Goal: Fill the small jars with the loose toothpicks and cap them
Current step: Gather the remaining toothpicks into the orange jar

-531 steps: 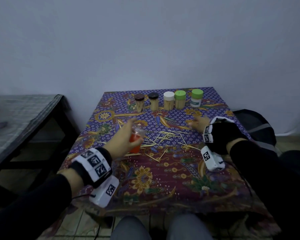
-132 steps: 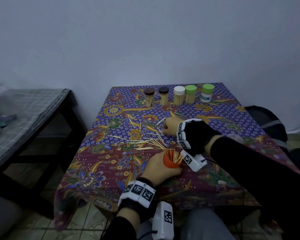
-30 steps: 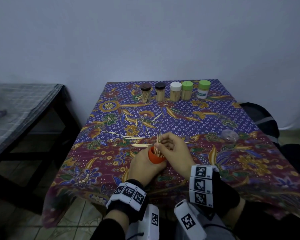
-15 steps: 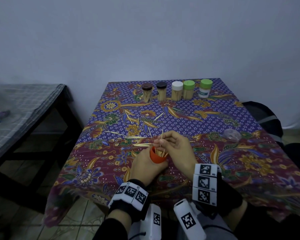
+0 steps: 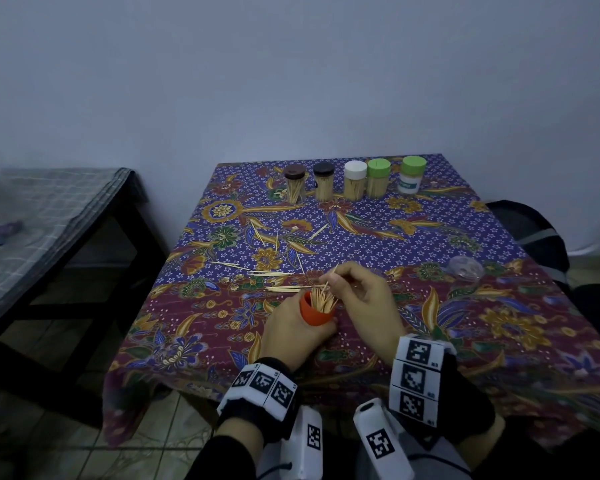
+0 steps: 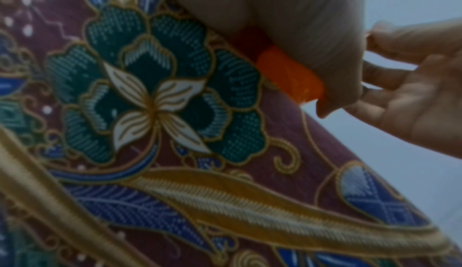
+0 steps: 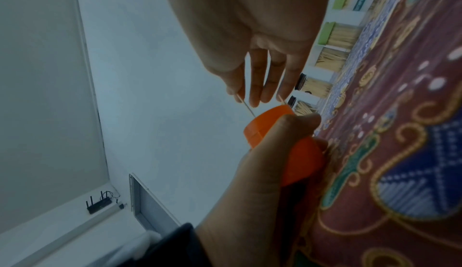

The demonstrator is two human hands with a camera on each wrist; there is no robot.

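Note:
My left hand (image 5: pixel 293 332) grips a small orange jar (image 5: pixel 315 312), tilted on the patterned tablecloth (image 5: pixel 465 327) near the front of the table. The jar bristles with toothpicks (image 5: pixel 323 299). Just above its mouth my right hand (image 5: pixel 355 292) pinches a toothpick (image 5: pixel 330 276) between thumb and fingers. In the right wrist view the orange jar (image 7: pixel 265 127) sits under my fingertips (image 7: pixel 255 95), the toothpick (image 7: pixel 246 105) running into it. The left wrist view shows the orange jar (image 6: pixel 290 73) under my palm. Loose toothpicks (image 5: pixel 267 271) lie scattered beyond the hands.
A row of several capped jars (image 5: pixel 354 181) full of toothpicks stands at the table's far edge. A clear round lid (image 5: pixel 465 268) lies at the right. A dark bench with a checked cloth (image 5: pixel 49 216) stands to the left, a dark bag (image 5: pixel 530 233) at the right.
My right hand has lowered a pinch of toothpicks into the orange jar and now holds just one above its mouth. The left hand keeps the jar in place.

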